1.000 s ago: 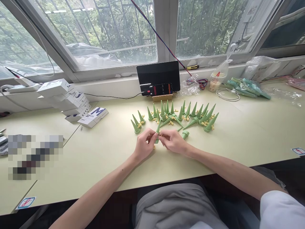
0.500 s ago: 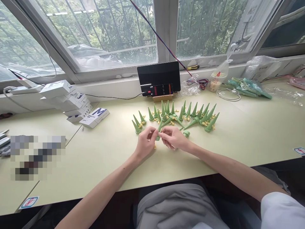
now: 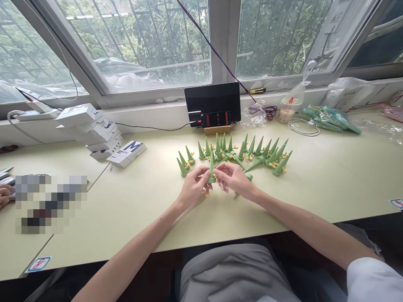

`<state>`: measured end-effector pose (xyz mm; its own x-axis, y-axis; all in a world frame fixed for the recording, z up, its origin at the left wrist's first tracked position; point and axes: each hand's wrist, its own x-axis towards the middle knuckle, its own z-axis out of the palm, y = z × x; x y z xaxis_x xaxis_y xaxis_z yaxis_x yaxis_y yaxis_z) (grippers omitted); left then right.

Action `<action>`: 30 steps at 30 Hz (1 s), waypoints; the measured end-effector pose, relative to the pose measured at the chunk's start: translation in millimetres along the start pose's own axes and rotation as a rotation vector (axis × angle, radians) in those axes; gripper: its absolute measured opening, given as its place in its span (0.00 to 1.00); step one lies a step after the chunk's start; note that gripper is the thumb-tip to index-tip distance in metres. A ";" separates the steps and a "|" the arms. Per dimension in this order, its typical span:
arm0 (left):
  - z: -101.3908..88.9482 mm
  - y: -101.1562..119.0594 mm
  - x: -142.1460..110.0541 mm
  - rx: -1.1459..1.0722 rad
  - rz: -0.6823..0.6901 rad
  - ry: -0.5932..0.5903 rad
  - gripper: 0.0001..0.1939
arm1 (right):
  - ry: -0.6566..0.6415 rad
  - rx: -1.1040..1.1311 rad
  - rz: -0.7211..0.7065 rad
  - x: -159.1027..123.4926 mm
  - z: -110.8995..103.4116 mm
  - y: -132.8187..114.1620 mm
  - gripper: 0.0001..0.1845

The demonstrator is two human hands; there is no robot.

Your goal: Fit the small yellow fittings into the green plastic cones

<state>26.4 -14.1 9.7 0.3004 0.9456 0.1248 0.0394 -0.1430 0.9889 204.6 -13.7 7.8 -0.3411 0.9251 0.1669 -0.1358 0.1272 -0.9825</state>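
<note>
Between the fingers of my left hand (image 3: 195, 184) is a green plant watering spike (image 3: 212, 165), held upright with its tip up and its wide base low. My right hand (image 3: 233, 178) pinches at the spike's right side, where a small yellow valve (image 3: 215, 176) shows partly behind the fingertips. Beyond both hands stand several more green spikes (image 3: 278, 164), many with yellow valves on their sides. Some spikes lie down among them. Another spike's green cap (image 3: 248, 176) is partly hidden by my right hand. A loose yellow valve (image 3: 205, 193) lies below my left fingers.
A phone (image 3: 216, 119) leans on a black tablet (image 3: 212, 100) by the window. White boxes (image 3: 91, 130) are stacked at the left, one box (image 3: 127, 153) lying in front. A bagged cup (image 3: 289, 108) and green packets (image 3: 330, 118) sit back right. Another person's hand (image 3: 4, 195) shows far left.
The spike in my left hand has turned more upright, and my right fingers have shifted slightly along its side. Another person's hand has come into view at the left edge.
</note>
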 end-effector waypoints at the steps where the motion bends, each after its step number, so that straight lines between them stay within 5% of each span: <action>1: 0.1 0.6 0.0 -0.002 -0.003 -0.006 0.17 | 0.005 -0.030 -0.028 -1.6 1.4 0.1 0.18; 11: 2.3 2.4 -2.2 -0.045 -0.049 -0.128 0.18 | 0.014 -0.230 -0.167 -10.2 13.6 -0.4 0.15; 30: 1.1 -1.4 -2.3 -0.035 -0.068 -0.121 0.18 | -0.064 -0.327 -0.251 -8.0 9.3 -3.0 0.14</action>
<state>26.7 -16.4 7.9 0.4112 0.9103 0.0486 0.0314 -0.0674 0.9972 199.1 -24.8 10.2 -0.3934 0.8279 0.3997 0.0764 0.4627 -0.8832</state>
